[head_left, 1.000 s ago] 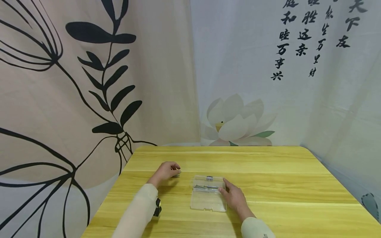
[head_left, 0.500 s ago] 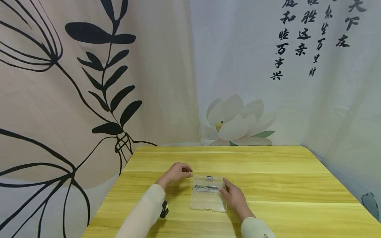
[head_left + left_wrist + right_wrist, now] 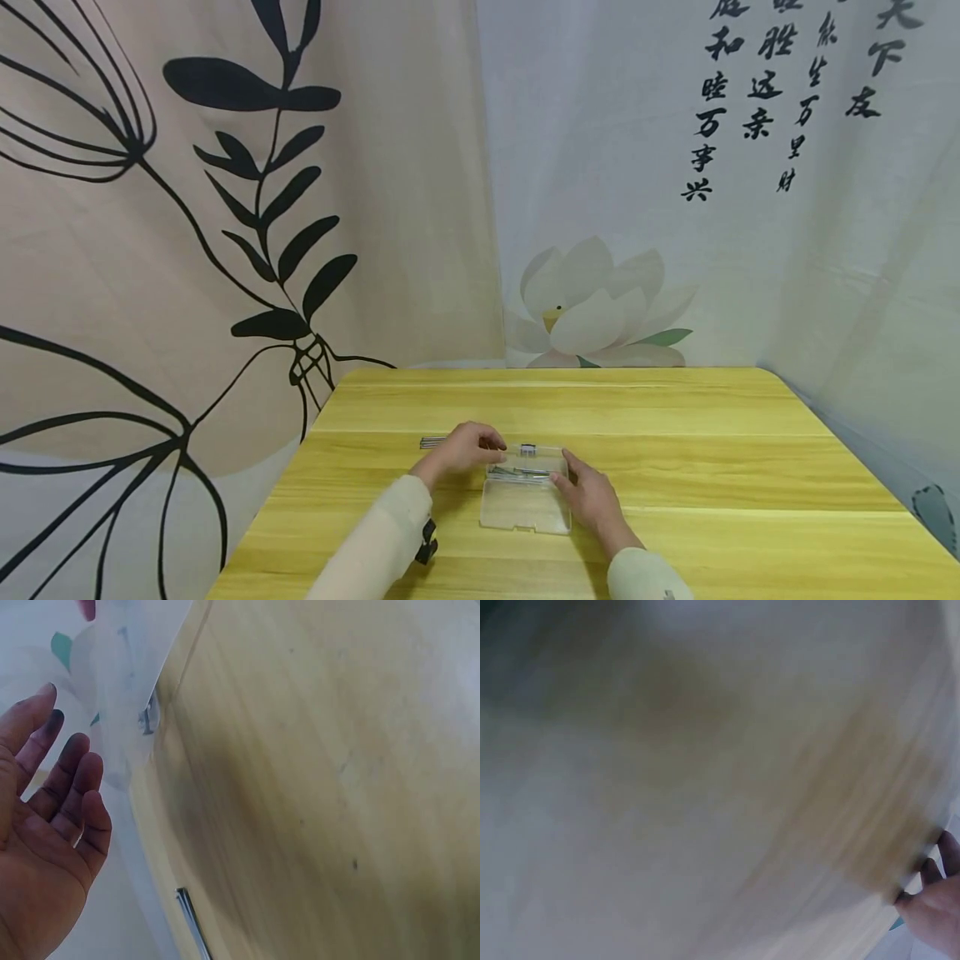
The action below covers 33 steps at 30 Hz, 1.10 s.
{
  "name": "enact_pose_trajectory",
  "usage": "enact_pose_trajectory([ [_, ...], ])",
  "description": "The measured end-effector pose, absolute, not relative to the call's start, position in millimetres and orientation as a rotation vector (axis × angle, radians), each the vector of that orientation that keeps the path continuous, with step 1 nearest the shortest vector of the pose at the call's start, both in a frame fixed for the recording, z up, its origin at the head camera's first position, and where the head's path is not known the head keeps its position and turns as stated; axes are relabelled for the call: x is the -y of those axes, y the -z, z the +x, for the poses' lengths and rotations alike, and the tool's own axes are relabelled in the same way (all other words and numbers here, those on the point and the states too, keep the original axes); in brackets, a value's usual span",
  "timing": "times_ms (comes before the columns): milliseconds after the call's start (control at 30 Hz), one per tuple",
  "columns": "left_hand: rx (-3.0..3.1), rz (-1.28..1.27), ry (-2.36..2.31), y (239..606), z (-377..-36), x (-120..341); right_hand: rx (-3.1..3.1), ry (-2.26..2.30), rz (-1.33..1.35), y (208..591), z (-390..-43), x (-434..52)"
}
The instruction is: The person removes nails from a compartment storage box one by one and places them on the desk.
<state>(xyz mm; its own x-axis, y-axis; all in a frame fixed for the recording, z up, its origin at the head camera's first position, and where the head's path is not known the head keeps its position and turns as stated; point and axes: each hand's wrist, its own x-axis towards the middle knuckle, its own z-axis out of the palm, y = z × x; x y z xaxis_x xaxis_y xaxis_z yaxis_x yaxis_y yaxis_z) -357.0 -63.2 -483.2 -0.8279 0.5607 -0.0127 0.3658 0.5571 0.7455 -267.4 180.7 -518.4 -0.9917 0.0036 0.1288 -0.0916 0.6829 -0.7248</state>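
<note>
A clear plastic box (image 3: pixel 525 507) lies unfolded on the table, with several thin metal nails (image 3: pixel 519 473) along its middle. My right hand (image 3: pixel 588 496) holds the box's right edge, thumb over the top and fingers along the outer side. My left hand (image 3: pixel 472 446) is over the far left corner of the box. Its fingers (image 3: pixel 73 754) are loosely bent, and nothing shows between them in the left wrist view. Behind the left wrist, a small bundle of nails (image 3: pixel 432 442) lies on the table; flat heads show on these nails (image 3: pixel 192 922) in the left wrist view.
The yellow wood-grain table (image 3: pixel 712 467) extends around the box. A printed cloth (image 3: pixel 405 208) with plants and characters hangs behind it. A black device (image 3: pixel 427 543) is strapped at the left sleeve. Much of the right wrist view is blurred.
My left hand has moved right, from the loose nails to the box's far left corner, uncovering that bundle. The right hand and the box have stayed in place.
</note>
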Motion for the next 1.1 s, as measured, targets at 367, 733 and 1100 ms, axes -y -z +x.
enact_pose_trajectory([
  [367,-2.570,0.809,-1.091,487.0,-350.8,57.3,2.764,-1.224,0.063,521.8,-268.6,-179.6],
  [733,-2.589,0.790,-1.059,489.2,-349.5,62.1,2.774,-1.197,0.085,516.5,-266.8,-179.9],
  [1100,-2.593,0.785,-1.086,492.0,-350.4,58.0,2.765,-1.224,0.068,519.3,-266.7,-179.1],
])
